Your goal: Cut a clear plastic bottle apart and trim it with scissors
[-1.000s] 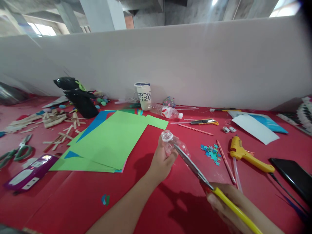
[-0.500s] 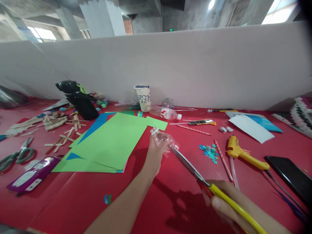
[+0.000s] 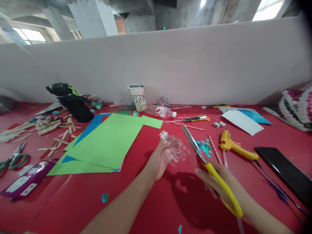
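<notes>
My left hand [image 3: 159, 157] is closed around a clear plastic bottle piece [image 3: 177, 149], its neck pointing up and left, its wider cut end to the right. In my right hand [image 3: 216, 177] is a pair of scissors [image 3: 195, 143] with yellow and red handles. Their blades look closed and point up and left, apart from the bottle piece. Beyond the blades lie blue-green star sequins [image 3: 204, 148], and beside them a pink patterned straw [image 3: 214, 149].
Green paper sheets [image 3: 104, 139] lie left of my hands. Farther back are a whole plastic bottle [image 3: 158, 111], a paper cup [image 3: 137, 97] and a utility knife [image 3: 197, 119]. On the right are a yellow glue gun [image 3: 237, 148] and a black phone [image 3: 285, 169].
The scissors have come away from the bottle piece, and their blades now point more upward. My left hand has turned the bottle piece and shifted right. A small blue scrap shows at the bottom.
</notes>
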Tool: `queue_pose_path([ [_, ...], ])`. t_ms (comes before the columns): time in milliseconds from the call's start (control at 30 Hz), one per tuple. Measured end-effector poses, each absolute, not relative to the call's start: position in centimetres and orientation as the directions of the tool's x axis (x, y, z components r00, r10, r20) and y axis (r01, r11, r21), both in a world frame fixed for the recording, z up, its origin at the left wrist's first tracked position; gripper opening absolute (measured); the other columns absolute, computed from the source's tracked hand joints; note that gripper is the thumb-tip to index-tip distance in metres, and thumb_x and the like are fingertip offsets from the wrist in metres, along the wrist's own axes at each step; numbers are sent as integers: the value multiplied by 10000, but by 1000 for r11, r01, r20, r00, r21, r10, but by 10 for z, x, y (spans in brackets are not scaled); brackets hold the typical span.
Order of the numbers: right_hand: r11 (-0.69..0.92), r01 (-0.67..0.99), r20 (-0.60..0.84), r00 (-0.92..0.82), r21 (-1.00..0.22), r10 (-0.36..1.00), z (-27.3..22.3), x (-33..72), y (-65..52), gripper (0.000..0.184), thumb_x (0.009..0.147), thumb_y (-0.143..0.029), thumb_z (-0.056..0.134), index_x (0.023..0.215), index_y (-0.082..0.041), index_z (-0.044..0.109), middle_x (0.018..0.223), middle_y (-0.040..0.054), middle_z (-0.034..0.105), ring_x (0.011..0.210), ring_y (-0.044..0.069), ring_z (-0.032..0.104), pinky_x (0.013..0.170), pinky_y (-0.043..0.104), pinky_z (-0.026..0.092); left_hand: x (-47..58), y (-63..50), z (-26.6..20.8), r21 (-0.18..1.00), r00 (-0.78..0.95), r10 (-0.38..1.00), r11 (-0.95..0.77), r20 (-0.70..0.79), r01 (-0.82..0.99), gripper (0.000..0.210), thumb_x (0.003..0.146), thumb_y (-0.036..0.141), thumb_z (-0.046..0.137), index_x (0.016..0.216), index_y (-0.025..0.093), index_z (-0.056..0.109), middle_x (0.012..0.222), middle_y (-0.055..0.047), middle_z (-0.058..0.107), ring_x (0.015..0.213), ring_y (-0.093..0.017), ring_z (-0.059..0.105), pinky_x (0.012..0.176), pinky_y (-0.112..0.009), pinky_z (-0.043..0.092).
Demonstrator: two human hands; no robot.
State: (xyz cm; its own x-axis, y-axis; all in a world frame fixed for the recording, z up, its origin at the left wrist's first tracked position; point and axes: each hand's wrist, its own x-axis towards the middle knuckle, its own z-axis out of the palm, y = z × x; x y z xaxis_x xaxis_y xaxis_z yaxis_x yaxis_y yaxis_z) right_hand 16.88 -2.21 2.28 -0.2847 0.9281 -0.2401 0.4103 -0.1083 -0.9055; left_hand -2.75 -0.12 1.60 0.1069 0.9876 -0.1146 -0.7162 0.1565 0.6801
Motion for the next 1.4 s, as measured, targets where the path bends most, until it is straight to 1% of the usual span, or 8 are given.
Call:
queue_pose_path([
  [133, -111, 416, -249, -293, -902, 923, 21, 169, -18, 368, 784, -552, 607, 666, -249, 438, 440, -119, 398, 315, 86, 405, 341, 197, 351, -29, 2, 14, 719, 85, 986, 163, -143, -676, 231, 849, 238, 621, 1072, 201, 570, 1099, -78, 676, 1034, -228, 637, 964, -415, 466],
  [433, -103, 374, -214, -269, -922, 939, 15, 168, -12, 377, 806, -540, 597, 656, -261, 392, 429, -119, 366, 324, 92, 383, 348, 211, 340, -28, -1, 14, 705, 122, 961, 265, -248, -658, 275, 795, 337, 666, 995, 156, 617, 1047, -108, 677, 939, -222, 650, 890, -404, 514],
  [633, -56, 360, -162, -273, -931, 948, 10, 167, -13, 418, 745, -561, 666, 627, -263, 397, 429, -101, 422, 344, 105, 413, 354, 223, 340, -22, -10, 16, 758, 167, 961, 275, -218, -592, 293, 688, 132, 689, 967, 176, 611, 990, -65, 696, 936, -228, 665, 875, -414, 520],
  [900, -5, 378, -112, -262, -926, 959, 8, 162, -13, 438, 705, -612, 678, 626, -256, 436, 435, -88, 473, 344, 106, 427, 356, 235, 338, -20, -10, 14, 752, 185, 961, 274, -204, -600, 323, 609, 62, 631, 909, 182, 622, 882, -25, 712, 885, -222, 685, 866, -395, 521],
  [1100, 13, 381, -108, -296, -925, 949, 8, 163, -13, 415, 750, -583, 678, 647, -247, 457, 450, -95, 484, 344, 94, 433, 353, 223, 353, -21, -11, 14, 770, 175, 966, 259, -192, -584, 330, 599, 66, 611, 908, 177, 634, 880, -34, 724, 921, -239, 683, 859, -393, 524],
  [1200, 15, 392, -120, -318, -920, 940, 9, 162, -12, 364, 848, -503, 648, 680, -209, 513, 489, -102, 483, 357, 73, 432, 363, 203, 366, -21, -11, 13, 785, 167, 968, 251, -189, -566, 316, 609, 83, 612, 911, 175, 630, 888, -41, 726, 894, -240, 691, 835, -389, 529],
  [1300, 12, 418, -140, -330, -909, 934, 10, 162, -13, 277, 941, -393, 592, 786, -163, 593, 605, -79, 554, 418, 69, 491, 409, 201, 425, -20, -10, 12, 803, 152, 971, 238, -185, -546, 303, 631, 101, 640, 925, 173, 624, 894, -43, 723, 872, -229, 696, 813, -367, 531],
  [1400, 5, 447, -160, -331, -895, 930, 13, 162, -13, 200, 957, -340, 588, 922, -147, 631, 759, -32, 634, 531, 96, 585, 485, 233, 501, -18, -9, 13, 818, 152, 973, 230, -175, -527, 267, 648, 129, 692, 905, 156, 625, 890, -59, 719, 840, -220, 698, 800, -357, 535],
])
